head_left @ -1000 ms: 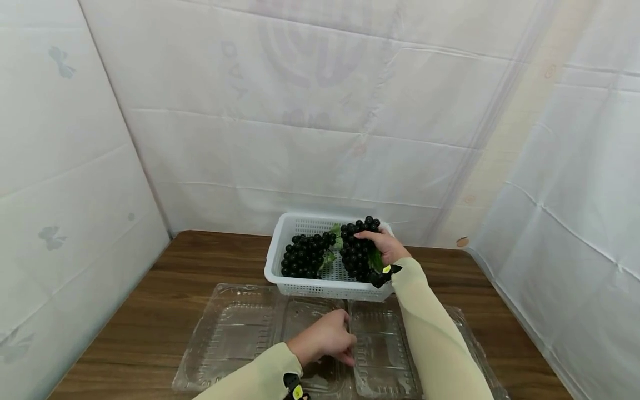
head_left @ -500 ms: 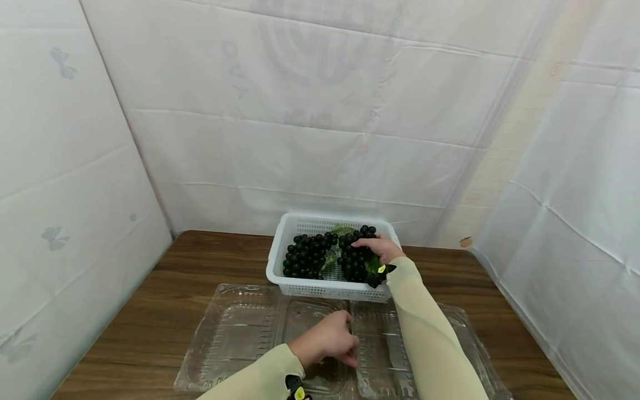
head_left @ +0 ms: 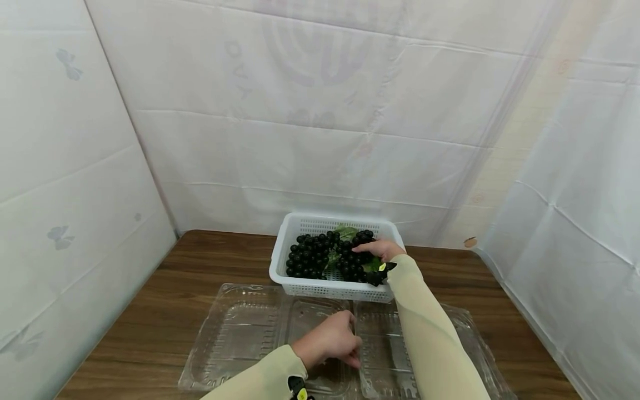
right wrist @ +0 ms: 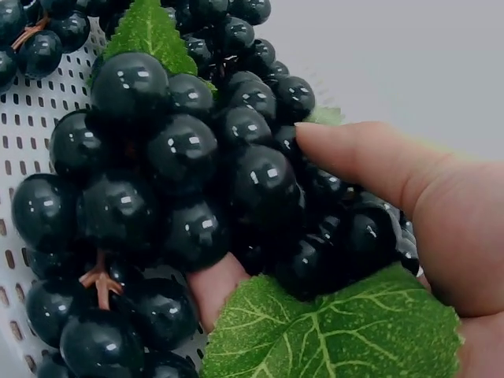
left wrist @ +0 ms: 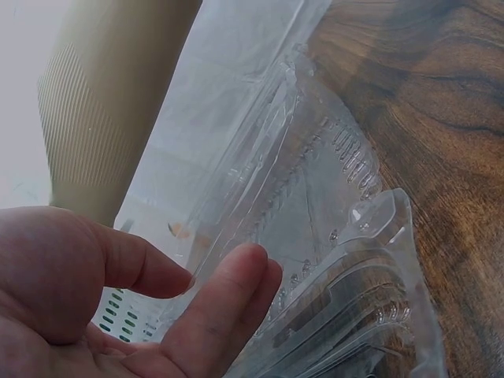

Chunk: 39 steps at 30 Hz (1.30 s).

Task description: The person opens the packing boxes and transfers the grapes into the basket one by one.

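Note:
In the head view my right hand (head_left: pixel 382 250) reaches into the white basket (head_left: pixel 320 284) and grips a bunch of dark grapes (head_left: pixel 352 264). The right wrist view shows the thumb (right wrist: pixel 354 153) on top of the grapes and a fingertip (right wrist: pixel 219 287) showing among them from below. A green leaf (right wrist: pixel 331 331) covers part of the grip. My left hand (head_left: pixel 332 341) hovers over the clear plastic clamshell boxes (head_left: pixel 385 344), its loosely bent fingers (left wrist: pixel 224 299) apart from the thumb with nothing between them.
Another bunch of dark grapes (head_left: pixel 307 256) lies in the basket's left part. A second clear clamshell (head_left: pixel 245 333) stands open on the left of the wooden table (head_left: pixel 150 311). White sheets (head_left: pixel 310 139) hang behind and at both sides.
My right hand has lowered slightly with its bunch of grapes, deeper into the basket. My left hand stays in about the same place.

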Each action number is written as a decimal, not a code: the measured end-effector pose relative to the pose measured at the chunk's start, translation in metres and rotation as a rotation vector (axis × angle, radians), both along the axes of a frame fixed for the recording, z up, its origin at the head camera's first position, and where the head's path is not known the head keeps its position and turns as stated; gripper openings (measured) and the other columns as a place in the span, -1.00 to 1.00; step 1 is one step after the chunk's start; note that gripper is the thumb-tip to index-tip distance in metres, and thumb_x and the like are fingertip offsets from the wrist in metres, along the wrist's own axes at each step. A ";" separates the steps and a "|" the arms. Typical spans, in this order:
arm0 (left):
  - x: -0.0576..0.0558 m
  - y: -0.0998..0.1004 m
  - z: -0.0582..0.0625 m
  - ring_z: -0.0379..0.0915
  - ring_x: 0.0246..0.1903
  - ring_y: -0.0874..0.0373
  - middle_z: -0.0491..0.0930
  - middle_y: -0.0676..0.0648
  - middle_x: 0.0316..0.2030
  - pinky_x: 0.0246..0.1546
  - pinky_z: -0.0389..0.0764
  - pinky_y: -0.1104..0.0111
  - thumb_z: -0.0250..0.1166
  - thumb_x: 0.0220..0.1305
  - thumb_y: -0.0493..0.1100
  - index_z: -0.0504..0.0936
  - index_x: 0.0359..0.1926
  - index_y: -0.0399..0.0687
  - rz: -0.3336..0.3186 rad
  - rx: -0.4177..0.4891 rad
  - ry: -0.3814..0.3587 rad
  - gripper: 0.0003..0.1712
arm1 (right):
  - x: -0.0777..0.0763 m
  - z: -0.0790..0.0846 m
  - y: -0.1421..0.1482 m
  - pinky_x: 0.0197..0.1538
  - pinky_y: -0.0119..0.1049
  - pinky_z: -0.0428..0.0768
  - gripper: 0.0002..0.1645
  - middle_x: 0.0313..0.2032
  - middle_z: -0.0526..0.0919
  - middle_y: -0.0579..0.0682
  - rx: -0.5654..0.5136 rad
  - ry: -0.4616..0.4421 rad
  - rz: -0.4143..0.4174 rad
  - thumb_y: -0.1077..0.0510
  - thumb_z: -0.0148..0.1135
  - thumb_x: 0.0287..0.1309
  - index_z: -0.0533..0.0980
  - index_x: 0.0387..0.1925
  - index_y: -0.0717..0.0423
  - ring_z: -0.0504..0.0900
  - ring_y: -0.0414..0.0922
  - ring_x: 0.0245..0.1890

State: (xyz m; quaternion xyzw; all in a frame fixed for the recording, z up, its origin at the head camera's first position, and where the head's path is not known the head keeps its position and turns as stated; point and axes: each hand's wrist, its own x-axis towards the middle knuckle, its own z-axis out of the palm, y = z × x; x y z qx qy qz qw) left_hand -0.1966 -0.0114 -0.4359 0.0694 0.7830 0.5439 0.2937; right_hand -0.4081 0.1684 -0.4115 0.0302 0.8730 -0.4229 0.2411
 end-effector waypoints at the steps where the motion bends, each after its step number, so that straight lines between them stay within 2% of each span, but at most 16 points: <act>1: 0.000 0.000 0.000 0.62 -0.66 0.17 0.69 -0.20 -0.53 -0.38 0.77 0.16 0.22 0.30 -0.41 0.39 0.32 -0.36 0.000 0.001 0.001 -0.44 | 0.000 0.000 0.001 0.43 0.14 0.42 0.28 0.60 -0.13 0.35 0.013 0.003 0.009 -0.23 0.36 0.23 -0.14 0.62 0.26 0.00 0.32 0.58; 10: 0.001 0.002 0.001 0.65 -0.64 0.15 0.68 -0.19 -0.53 -0.37 0.77 0.15 0.22 0.31 -0.41 0.40 0.32 -0.36 -0.005 0.006 -0.002 -0.45 | 0.003 -0.001 0.007 0.53 0.21 0.25 0.12 0.62 -0.21 0.32 -0.011 -0.005 0.021 -0.11 0.22 0.40 -0.18 0.62 0.30 -0.08 0.33 0.59; 13: 0.001 0.003 0.000 0.65 -0.64 0.14 0.69 -0.20 -0.53 -0.36 0.77 0.15 0.23 0.32 -0.40 0.40 0.32 -0.34 -0.006 -0.005 -0.004 -0.46 | 0.004 -0.002 0.009 0.51 0.18 0.29 0.09 0.63 -0.21 0.28 -0.019 -0.005 0.019 -0.11 0.19 0.42 -0.17 0.62 0.28 -0.08 0.32 0.60; 21: 0.001 0.002 0.001 0.65 -0.65 0.11 0.69 -0.21 -0.53 -0.38 0.77 0.16 0.25 0.33 -0.36 0.42 0.28 -0.33 -0.012 -0.022 0.028 -0.49 | 0.008 0.000 0.015 0.49 0.22 0.31 -0.12 0.60 -0.08 0.34 0.009 0.010 0.039 -0.14 0.11 0.47 0.11 0.57 0.27 0.00 0.36 0.57; 22: 0.002 0.001 0.002 0.65 -0.65 0.10 0.69 -0.21 -0.53 -0.39 0.77 0.15 0.25 0.34 -0.35 0.41 0.29 -0.33 -0.008 -0.023 0.040 -0.49 | 0.008 0.000 0.015 0.43 0.16 0.41 -0.17 0.60 -0.08 0.34 0.005 0.008 0.040 -0.14 0.08 0.49 0.17 0.55 0.25 0.03 0.33 0.57; 24: 0.003 0.000 0.003 0.67 -0.63 0.04 0.68 -0.19 -0.53 -0.36 0.77 0.16 0.27 0.36 -0.32 0.41 0.27 -0.34 0.000 -0.041 0.081 -0.50 | 0.009 0.000 0.015 0.07 -0.10 0.62 -0.24 0.60 -0.09 0.33 0.005 0.012 0.032 -0.14 0.05 0.50 0.26 0.52 0.20 0.40 0.20 0.37; 25: 0.004 -0.001 0.004 0.69 -0.62 0.01 0.68 -0.18 -0.54 -0.32 0.77 0.16 0.28 0.36 -0.31 0.41 0.27 -0.34 0.002 -0.053 0.106 -0.50 | 0.009 0.000 0.015 -0.15 -0.23 0.57 -0.28 0.61 -0.11 0.32 -0.003 0.010 0.023 -0.14 0.04 0.51 0.31 0.50 0.17 0.43 0.13 0.29; 26: 0.004 -0.002 0.005 0.70 -0.61 -0.02 0.68 -0.16 -0.54 -0.29 0.77 0.16 0.29 0.37 -0.29 0.41 0.27 -0.35 0.001 -0.066 0.129 -0.50 | 0.010 0.000 0.016 -0.32 -0.30 0.44 -0.31 0.61 -0.11 0.31 -0.014 0.009 0.017 -0.14 0.04 0.52 0.34 0.48 0.15 0.53 0.00 0.04; 28: 0.003 -0.004 0.009 0.72 -0.58 -0.05 0.69 -0.16 -0.53 -0.20 0.76 0.13 0.29 0.39 -0.26 0.40 0.27 -0.33 -0.008 -0.090 0.163 -0.49 | 0.013 0.002 0.017 -0.49 -0.33 0.15 -0.30 0.58 0.05 0.32 -0.015 0.018 0.006 -0.15 0.04 0.51 0.34 0.48 0.16 0.37 -0.18 -0.43; 30: 0.001 -0.007 0.013 0.72 -0.57 -0.04 0.70 -0.15 -0.51 -0.14 0.75 0.12 0.30 0.39 -0.22 0.41 0.27 -0.31 -0.032 -0.109 0.195 -0.49 | 0.015 0.004 0.020 -0.56 -0.36 0.10 -0.27 0.37 0.43 0.26 -0.030 0.025 -0.015 -0.15 0.07 0.50 0.31 0.49 0.17 0.05 -0.24 -0.65; 32: 0.000 -0.011 0.018 0.71 -0.56 -0.02 0.69 -0.14 -0.46 -0.21 0.74 0.12 0.30 0.41 -0.20 0.40 0.31 -0.30 -0.061 -0.108 0.217 -0.46 | 0.017 0.006 0.023 -0.58 -0.35 0.09 -0.22 -0.13 0.72 0.07 -0.049 0.027 -0.033 -0.16 0.09 0.49 0.25 0.52 0.19 -0.12 -0.25 -0.71; 34: -0.001 -0.015 0.024 0.70 -0.54 -0.01 0.67 -0.13 -0.43 -0.31 0.72 0.16 0.30 0.42 -0.18 0.39 0.34 -0.28 -0.086 -0.105 0.240 -0.44 | 0.018 0.007 0.025 -0.58 -0.33 0.07 -0.19 -0.61 0.52 -0.15 -0.080 0.014 -0.061 -0.16 0.12 0.48 0.23 0.54 0.17 -0.14 -0.24 -0.72; 35: -0.001 -0.018 0.026 0.69 -0.53 -0.01 0.67 -0.10 -0.43 -0.36 0.70 0.20 0.30 0.43 -0.17 0.39 0.35 -0.26 -0.097 -0.109 0.267 -0.43 | 0.019 0.008 0.026 -0.58 -0.33 0.06 -0.18 -0.65 0.29 -0.26 -0.096 0.004 -0.070 -0.16 0.13 0.47 0.21 0.55 0.16 -0.14 -0.24 -0.72; 36: -0.001 -0.020 0.029 0.69 -0.52 0.00 0.66 -0.08 -0.44 -0.41 0.67 0.24 0.29 0.44 -0.17 0.39 0.36 -0.24 -0.107 -0.114 0.291 -0.43 | 0.021 0.009 0.026 -0.58 -0.33 0.06 -0.17 -0.64 0.27 -0.25 -0.108 0.001 -0.080 -0.16 0.13 0.47 0.19 0.56 0.16 -0.14 -0.24 -0.72; 37: -0.001 -0.023 0.031 0.69 -0.51 0.00 0.65 -0.07 -0.45 -0.45 0.64 0.26 0.28 0.44 -0.16 0.38 0.37 -0.23 -0.113 -0.119 0.313 -0.44 | 0.022 0.010 0.026 -0.59 -0.33 0.05 -0.16 -0.63 0.11 -0.20 -0.120 -0.005 -0.084 -0.16 0.13 0.48 0.16 0.57 0.14 -0.14 -0.24 -0.72; 39: -0.001 -0.028 0.037 0.68 -0.51 0.02 0.65 -0.04 -0.45 -0.48 0.61 0.31 0.26 0.46 -0.16 0.38 0.38 -0.20 -0.121 -0.133 0.367 -0.45 | 0.026 0.012 0.026 -0.58 -0.32 0.06 -0.12 -0.40 0.38 -0.05 -0.147 -0.016 -0.084 -0.15 0.12 0.48 0.07 0.61 0.12 -0.14 -0.23 -0.71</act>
